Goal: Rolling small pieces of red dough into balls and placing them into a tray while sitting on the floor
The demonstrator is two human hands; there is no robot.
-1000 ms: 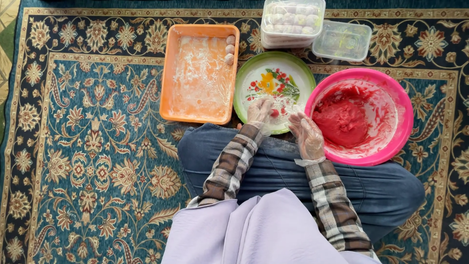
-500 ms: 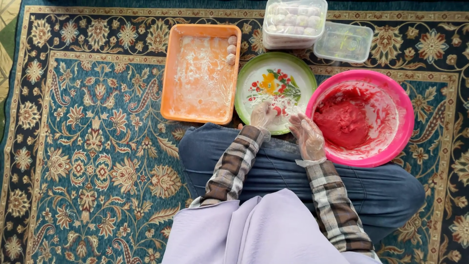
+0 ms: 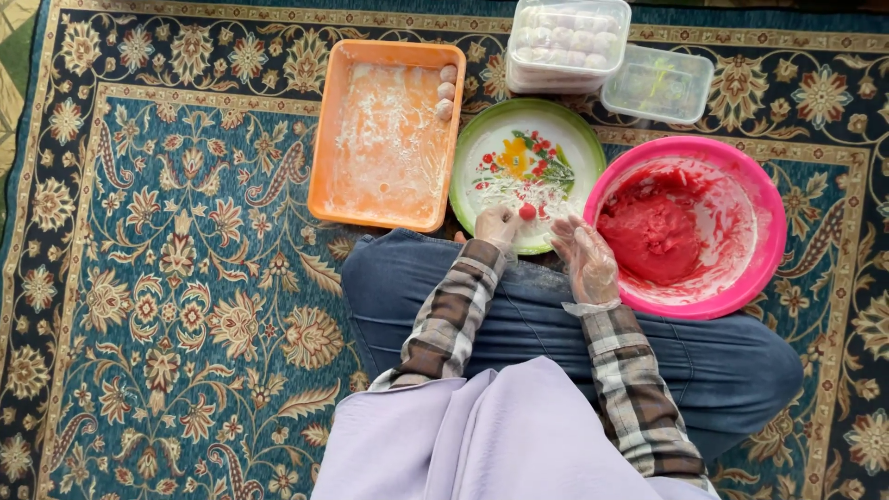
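My left hand (image 3: 496, 225), in a thin clear glove, pinches a small red dough ball (image 3: 527, 212) over the near rim of a green-rimmed flowered plate (image 3: 565, 125). A little to its right, my right hand (image 3: 585, 260), also gloved, has its fingers spread and holds nothing; it hovers between the plate and a pink bowl (image 3: 765, 268). A lump of red dough (image 3: 653, 241) lies in that bowl. Both hands are above my lap, with plaid sleeves showing.
An orange tray (image 3: 326, 148) dusted with flour lies left of the plate, with three pale dough balls (image 3: 446, 91) in its far right corner. Two clear plastic boxes (image 3: 567, 42) stand at the back, one filled with pale balls. A patterned carpet (image 3: 167, 278) lies underneath.
The hands have parted: they were close together working the dough, and now the left hand alone holds the red ball near the plate's rim while the right hand has opened.
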